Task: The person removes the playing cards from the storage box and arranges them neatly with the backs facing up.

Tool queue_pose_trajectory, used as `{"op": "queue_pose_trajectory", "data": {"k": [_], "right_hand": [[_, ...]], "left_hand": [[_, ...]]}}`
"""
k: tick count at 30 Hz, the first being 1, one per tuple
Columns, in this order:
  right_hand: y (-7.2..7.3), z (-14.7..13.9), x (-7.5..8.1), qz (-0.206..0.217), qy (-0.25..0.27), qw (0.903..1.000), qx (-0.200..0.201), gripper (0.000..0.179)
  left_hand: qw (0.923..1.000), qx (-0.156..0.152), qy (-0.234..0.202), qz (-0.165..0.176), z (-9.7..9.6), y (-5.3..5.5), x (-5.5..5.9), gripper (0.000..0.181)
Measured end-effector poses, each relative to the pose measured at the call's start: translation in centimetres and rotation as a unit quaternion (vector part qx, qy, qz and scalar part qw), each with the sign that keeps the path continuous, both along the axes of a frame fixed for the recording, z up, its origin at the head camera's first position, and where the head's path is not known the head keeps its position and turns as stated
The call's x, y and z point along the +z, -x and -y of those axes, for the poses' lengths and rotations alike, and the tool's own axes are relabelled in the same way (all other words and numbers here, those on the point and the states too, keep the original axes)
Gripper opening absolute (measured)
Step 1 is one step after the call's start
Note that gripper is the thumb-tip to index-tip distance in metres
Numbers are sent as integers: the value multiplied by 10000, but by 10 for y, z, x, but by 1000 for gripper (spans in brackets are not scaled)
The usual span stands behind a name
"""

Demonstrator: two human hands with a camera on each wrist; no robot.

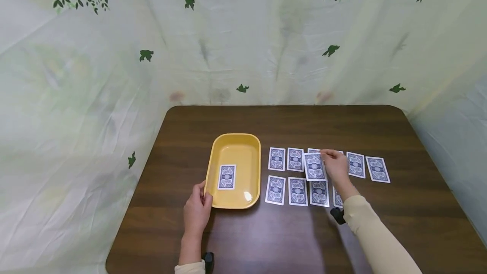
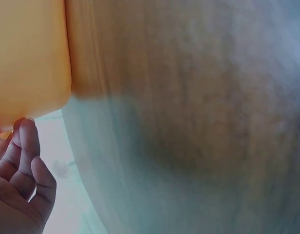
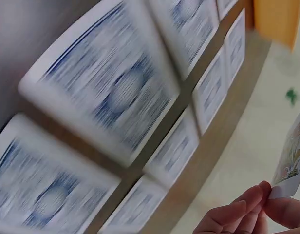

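My right hand [image 1: 336, 167] pinches one playing card [image 1: 314, 166] by its right edge, above the rows of cards. Its blue patterned back faces up in the head view, while the right wrist view catches part of the coloured face of the held card [image 3: 292, 158]. At the left, my left hand [image 1: 198, 206] grips the near left rim of a yellow tray [image 1: 249, 145]. Fingers [image 2: 29, 139] bend up against the tray's side in the left wrist view. A single card [image 1: 226, 176] lies back up inside the tray.
Face-down cards lie in two rows right of the tray, among them a back-row card [image 1: 277, 158], a front-row card [image 1: 275, 190] and the far right card [image 1: 378, 169]. The brown table [image 1: 411, 215] ends at a pale curtain [image 1: 266, 54] behind.
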State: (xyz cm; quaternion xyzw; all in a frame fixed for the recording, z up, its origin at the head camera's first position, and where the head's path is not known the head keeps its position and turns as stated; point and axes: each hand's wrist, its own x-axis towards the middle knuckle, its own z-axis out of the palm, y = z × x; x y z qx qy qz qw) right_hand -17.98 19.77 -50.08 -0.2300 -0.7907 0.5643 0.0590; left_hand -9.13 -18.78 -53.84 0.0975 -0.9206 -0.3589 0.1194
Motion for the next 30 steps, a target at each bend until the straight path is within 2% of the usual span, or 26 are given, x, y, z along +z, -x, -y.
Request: {"op": "queue_pose_trajectory", "data": {"k": [8,13,18,21,30], "right_hand": [[-19,-71,-10,254,-130,9955,-899,32],[-31,-96,-22,424,-8,9920,-1187,35],[-40,-114,-33,491,-21,9888,-1412,35],[-44,-123,-40,587,-132,9893,-1331,36],[-54,-137,-53,1133,-904,9879,-554,34]], "left_hand": [[9999,-22,-116,-3,-6,1,-3,36],[9996,84,-90,259,-4,1,-2,38],[9990,51,-102,424,-2,1,-1,39],[9987,58,-107,486,-2,1,-1,39],[9986,81,-90,522,-4,3,-2,39]]}}
